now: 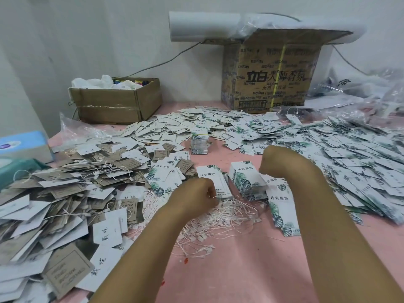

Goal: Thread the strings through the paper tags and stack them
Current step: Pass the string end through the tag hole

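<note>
A tangle of white strings lies on the pink table in front of me. My left hand is curled at its upper edge, fingers pinched on a string. Just behind that hand lies a small stack of white leaf-print tags. A taller stack of the same tags stands to its right, with one long tag lying beside it. My right hand hovers fisted above the taller stack; what it holds, if anything, is hidden.
Heaps of loose leaf-print tags cover the right and back. Brown and white strung tags pile up at left. A banded tag bundle stands mid-table. Two cardboard boxes sit at the back, a tissue box far left.
</note>
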